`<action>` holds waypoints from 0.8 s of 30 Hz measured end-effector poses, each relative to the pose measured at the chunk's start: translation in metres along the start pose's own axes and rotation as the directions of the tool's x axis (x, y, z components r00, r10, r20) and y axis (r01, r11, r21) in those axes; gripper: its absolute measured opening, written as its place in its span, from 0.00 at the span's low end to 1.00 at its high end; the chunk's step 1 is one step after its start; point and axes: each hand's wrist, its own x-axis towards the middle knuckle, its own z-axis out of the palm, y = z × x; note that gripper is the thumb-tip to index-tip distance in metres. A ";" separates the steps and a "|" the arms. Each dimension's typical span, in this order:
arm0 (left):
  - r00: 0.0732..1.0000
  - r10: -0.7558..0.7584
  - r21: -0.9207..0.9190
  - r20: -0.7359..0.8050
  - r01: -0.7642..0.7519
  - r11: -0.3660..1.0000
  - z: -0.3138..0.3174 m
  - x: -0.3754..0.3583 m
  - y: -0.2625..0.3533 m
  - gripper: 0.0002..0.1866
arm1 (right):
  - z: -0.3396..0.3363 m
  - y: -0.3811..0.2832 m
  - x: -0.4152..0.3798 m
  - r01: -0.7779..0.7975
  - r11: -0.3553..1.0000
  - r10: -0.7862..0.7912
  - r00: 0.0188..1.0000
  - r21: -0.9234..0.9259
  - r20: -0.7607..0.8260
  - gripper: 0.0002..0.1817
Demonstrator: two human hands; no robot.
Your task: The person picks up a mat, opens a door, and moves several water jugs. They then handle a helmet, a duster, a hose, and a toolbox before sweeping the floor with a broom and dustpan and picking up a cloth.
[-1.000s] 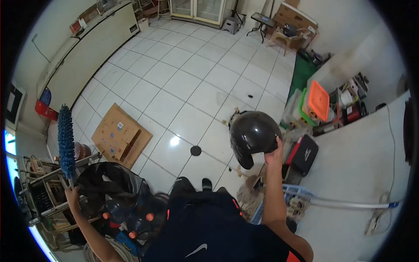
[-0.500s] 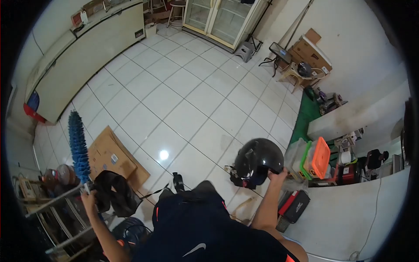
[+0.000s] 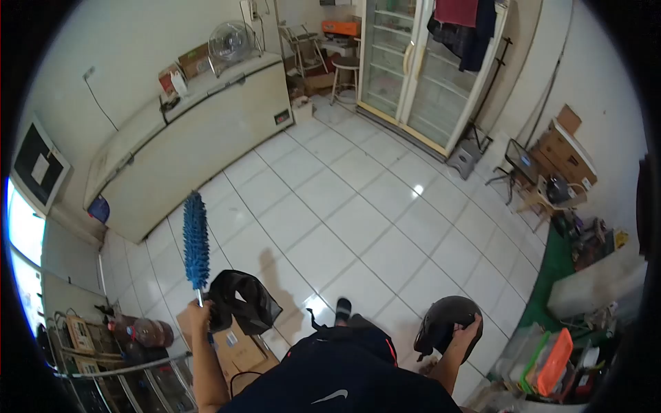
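Observation:
My left hand point(image 3: 200, 316) is closed around the handle of a blue fluffy duster point(image 3: 195, 241), which points up and away from me. Beside that hand hangs a black bag point(image 3: 244, 301); whether the fingers also hold it is hard to tell. At the lower right, my right hand point(image 3: 466, 332) grips a dark glossy helmet point(image 3: 441, 320) by its edge. The helmet is over the tiled floor, close to my body.
A long chest freezer point(image 3: 200, 141) with a fan point(image 3: 231, 43) on top lines the left wall. Glass-door fridge point(image 3: 406, 69) stands ahead. Flattened cardboard point(image 3: 237, 351) and a metal rack point(image 3: 131, 375) are lower left; plastic boxes point(image 3: 551, 365) lower right.
The view has tilted up and turned left, showing more of the freezer and fridge. The duster and helmet remain in my hands, with the helmet now lower and nearer my body.

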 end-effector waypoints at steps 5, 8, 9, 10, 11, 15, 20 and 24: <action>0.997 0.081 -0.028 -0.002 -0.082 0.996 0.070 0.087 0.077 0.09 | 0.205 0.058 0.055 -0.147 0.988 0.131 0.959 0.048 0.250 0.16; 0.998 0.068 -0.029 -0.003 -0.068 0.997 0.122 0.140 0.140 0.08 | 0.328 0.082 0.089 -0.307 0.950 0.197 0.742 0.062 0.641 0.21; 0.998 0.059 -0.034 0.006 -0.059 0.998 0.137 0.158 0.147 0.07 | 0.372 0.086 0.081 -0.276 0.957 0.180 0.813 0.094 0.554 0.21; 0.994 0.111 -0.050 0.004 -0.110 0.993 0.153 0.171 0.172 0.07 | 0.430 0.084 0.053 -0.242 0.963 0.162 0.875 0.122 0.457 0.21; 0.993 0.117 -0.077 0.019 -0.116 0.990 0.172 0.191 0.187 0.07 | 0.481 0.084 0.038 -0.205 0.968 0.141 0.925 0.149 0.353 0.21; 0.989 0.113 -0.069 0.100 -0.107 0.992 0.253 0.306 0.240 0.07 | 0.626 0.103 0.055 -0.195 0.976 0.147 0.922 0.102 0.358 0.22; 0.964 0.108 -0.075 0.243 -0.092 0.993 0.363 0.422 0.358 0.10 | 0.742 0.115 0.102 -0.136 0.990 0.109 0.915 0.043 0.389 0.23; 0.932 0.182 0.129 0.313 -0.232 0.964 0.422 0.512 0.422 0.14 | 0.805 0.126 0.145 -0.073 0.997 0.072 0.911 -0.013 0.405 0.31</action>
